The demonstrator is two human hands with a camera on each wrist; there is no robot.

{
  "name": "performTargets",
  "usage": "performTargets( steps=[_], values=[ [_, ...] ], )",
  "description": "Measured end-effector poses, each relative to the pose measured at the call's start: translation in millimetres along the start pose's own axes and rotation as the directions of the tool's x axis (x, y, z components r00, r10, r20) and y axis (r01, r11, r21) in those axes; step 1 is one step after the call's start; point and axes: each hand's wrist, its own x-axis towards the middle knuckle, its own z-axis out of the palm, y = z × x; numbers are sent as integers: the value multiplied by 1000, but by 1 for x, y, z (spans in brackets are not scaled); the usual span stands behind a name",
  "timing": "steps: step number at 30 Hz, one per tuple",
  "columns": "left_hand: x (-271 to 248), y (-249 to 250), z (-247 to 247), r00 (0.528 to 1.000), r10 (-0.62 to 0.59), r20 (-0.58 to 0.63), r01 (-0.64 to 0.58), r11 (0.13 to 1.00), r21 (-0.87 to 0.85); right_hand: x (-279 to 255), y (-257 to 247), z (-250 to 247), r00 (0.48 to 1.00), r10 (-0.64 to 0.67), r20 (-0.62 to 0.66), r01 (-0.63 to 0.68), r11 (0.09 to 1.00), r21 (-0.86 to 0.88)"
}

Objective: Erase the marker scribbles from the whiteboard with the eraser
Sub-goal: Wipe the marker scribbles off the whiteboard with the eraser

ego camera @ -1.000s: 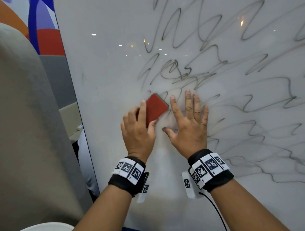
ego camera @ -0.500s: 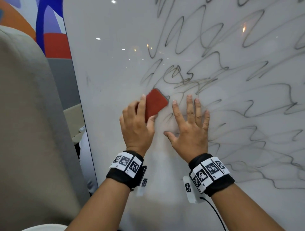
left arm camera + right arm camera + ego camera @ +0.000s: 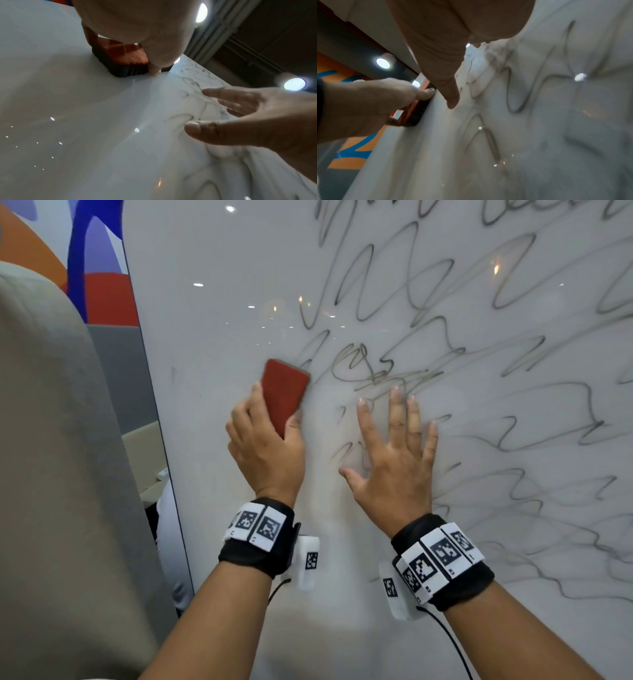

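Both forearms reach up and forward, bare, each wrist wrapped in a black band carrying white coded tags. The left hand (image 3: 265, 445) is curled, knuckles toward the head camera, thumb on 1 side and fingers on the other (pinching the eraser (image 3: 284, 392) it holds). The right hand (image 3: 394, 460) lies flat beside it, apart from it, all 4 fingers straight and spread, pointing up, thumb (image 3: 349, 475) splayed out toward the left hand, palm against the whiteboard (image 3: 222, 337).
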Motion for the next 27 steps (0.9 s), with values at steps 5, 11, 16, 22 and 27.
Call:
performTargets(
  steps=[5, 11, 16, 22, 27],
  values=[
    [-7, 6, 3, 992, 124, 8, -124, 989, 75, 33, 12, -14, 999, -35, -8, 35, 999, -29],
    [1, 7, 3, 988, 154, 27, -155, 986, 68, 34, 14, -12, 999, -48, 5, 48, 999, -17],
    [12, 22, 3, 1000, 2, -19, -2, 1000, -9, 33, 16, -12, 999, -54, -4, 53, 998, -23],
    [5, 21, 4, 976, 216, 40, -218, 973, 76, 35, 10, -15, 999, -35, -18, 35, 999, 5],
    [42, 30, 0, 999, -10, -44, 10, 1000, -5, 60, 16, -29, 997, -54, -57, 54, 999, 5]
  ],
)
